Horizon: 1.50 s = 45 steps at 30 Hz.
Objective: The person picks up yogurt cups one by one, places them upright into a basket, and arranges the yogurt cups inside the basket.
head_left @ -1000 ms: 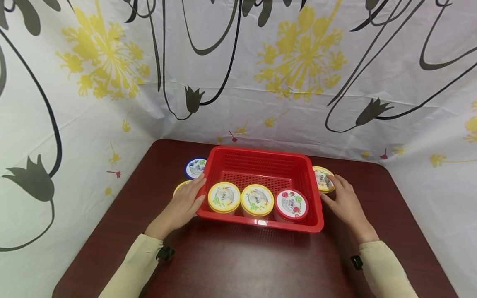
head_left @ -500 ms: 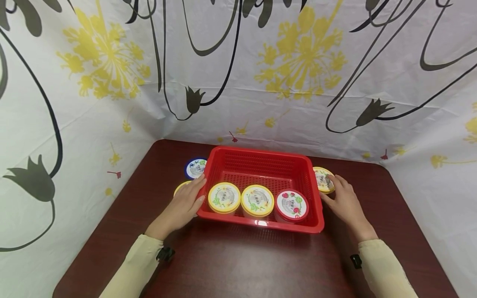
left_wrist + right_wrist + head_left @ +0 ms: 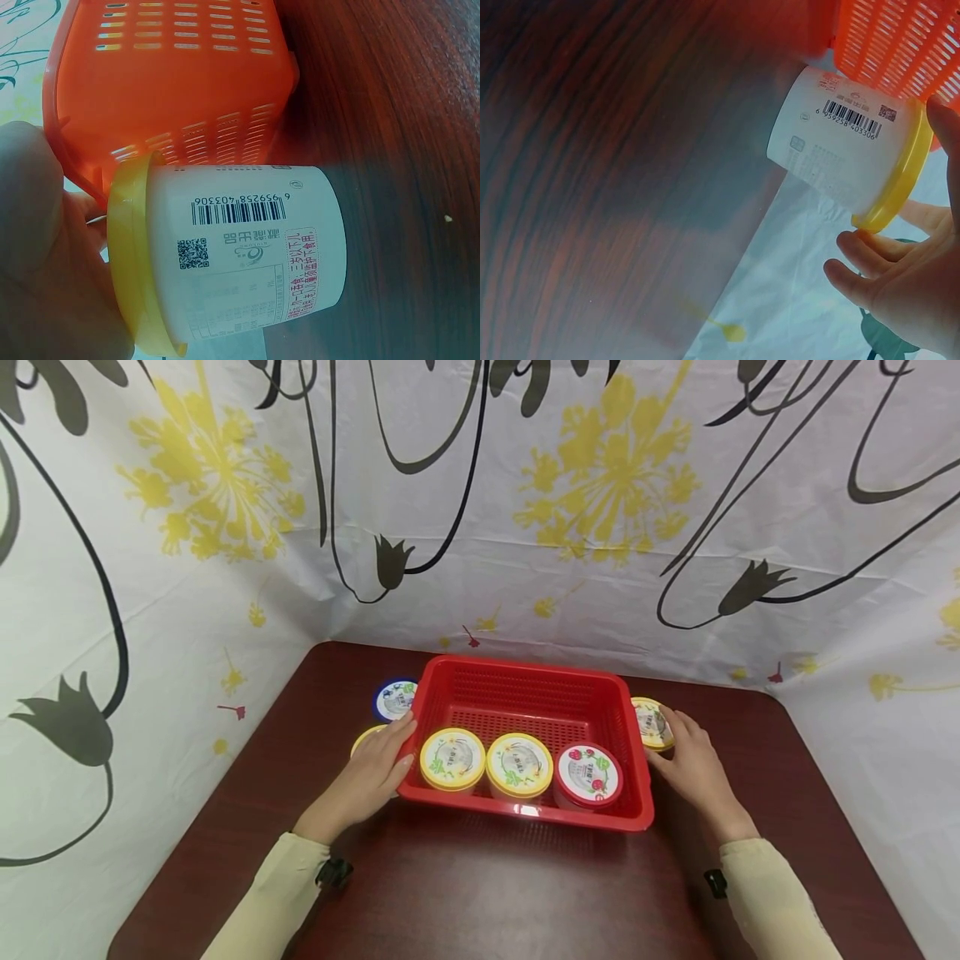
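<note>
One red basket (image 3: 525, 687), four yellow-lidded tubs (image 3: 453, 760), one red-lidded tub (image 3: 588, 774) and one blue-lidded tub (image 3: 393, 699) share one bench (image 3: 487, 893) with one left hand (image 3: 367, 774) and one right hand (image 3: 695, 768).

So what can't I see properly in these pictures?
Head view: most of the outer left yellow-lidded tub, covered by the left hand.
Head view: the right edge of the blue-lidded tub, behind the red basket.
Left wrist view: the left hand's fingertips, behind the tub.
Right wrist view: part of the right hand, cut off by the right edge.
</note>
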{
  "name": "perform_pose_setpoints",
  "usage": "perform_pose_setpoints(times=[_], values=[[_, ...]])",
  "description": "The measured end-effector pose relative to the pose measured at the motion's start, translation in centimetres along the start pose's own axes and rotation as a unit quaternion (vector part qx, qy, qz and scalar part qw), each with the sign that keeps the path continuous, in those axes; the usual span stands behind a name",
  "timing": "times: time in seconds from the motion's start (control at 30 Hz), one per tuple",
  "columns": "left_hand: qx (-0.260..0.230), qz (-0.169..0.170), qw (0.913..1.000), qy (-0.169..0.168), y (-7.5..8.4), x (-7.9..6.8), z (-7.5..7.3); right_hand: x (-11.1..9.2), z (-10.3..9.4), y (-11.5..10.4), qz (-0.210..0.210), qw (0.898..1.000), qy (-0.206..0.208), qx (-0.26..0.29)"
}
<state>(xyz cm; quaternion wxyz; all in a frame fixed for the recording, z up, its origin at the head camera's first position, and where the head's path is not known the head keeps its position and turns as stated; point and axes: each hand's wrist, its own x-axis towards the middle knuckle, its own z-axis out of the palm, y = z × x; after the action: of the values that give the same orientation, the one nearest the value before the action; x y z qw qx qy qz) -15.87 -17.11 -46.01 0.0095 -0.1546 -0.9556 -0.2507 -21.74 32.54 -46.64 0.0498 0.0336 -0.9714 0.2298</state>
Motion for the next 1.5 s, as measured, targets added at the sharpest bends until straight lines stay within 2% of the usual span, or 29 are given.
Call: perform_pose_setpoints(times=[0.83,1.5], values=[[-0.004,-0.001,1.0000,0.001,0.02,0.00,0.04,0.52,0.63,0.02,-0.008,1.000,0.025,-0.014],[0.003,0.002,1.0000,0.006,-0.09,0.01,0.17,0.15,0.51,-0.16,-0.007,0.999,0.031,-0.009]])
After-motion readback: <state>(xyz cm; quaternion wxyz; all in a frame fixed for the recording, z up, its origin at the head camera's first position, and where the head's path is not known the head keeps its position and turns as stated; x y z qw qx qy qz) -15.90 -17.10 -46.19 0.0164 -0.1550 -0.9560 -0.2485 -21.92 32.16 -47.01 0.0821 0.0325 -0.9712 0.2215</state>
